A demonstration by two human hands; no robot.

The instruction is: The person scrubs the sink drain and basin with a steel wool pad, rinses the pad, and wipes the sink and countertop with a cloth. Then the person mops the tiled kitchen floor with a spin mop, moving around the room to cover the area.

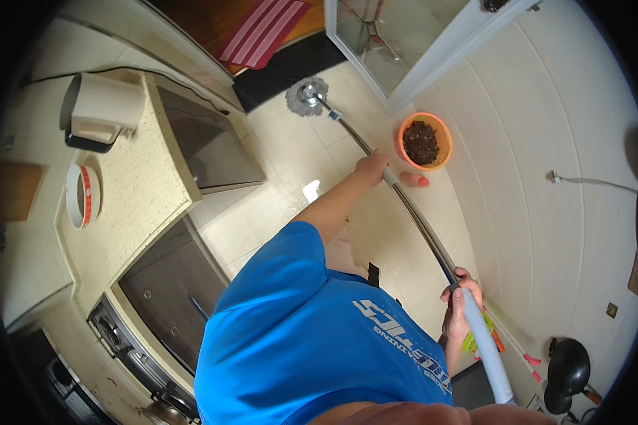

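A mop with a round grey string head (pixel 307 96) rests on the tiled floor near the dark threshold. Its metal pole (pixel 422 220) runs down to the right and ends in a pale blue-grey grip (pixel 486 345). My left hand (pixel 372 167) is closed around the pole at a pale grey sleeve, about midway along it. Near the upper grip, my right hand (pixel 461 303) is wrapped around the pole, thumb along it. An orange pot (pixel 400 144) holding dark, soil-like matter stands on the floor to the right of my left hand, with a small pinkish object (pixel 416 179) beside it.
At left, a speckled counter (pixel 138 175) bears a kettle-like appliance (pixel 106 109) and a white-and-red round object (pixel 82 196); a gas hob (pixel 122 345) lies below. A striped mat (pixel 266 32), a framed glass door (pixel 377 53) and a black pan (pixel 569 366) also show.
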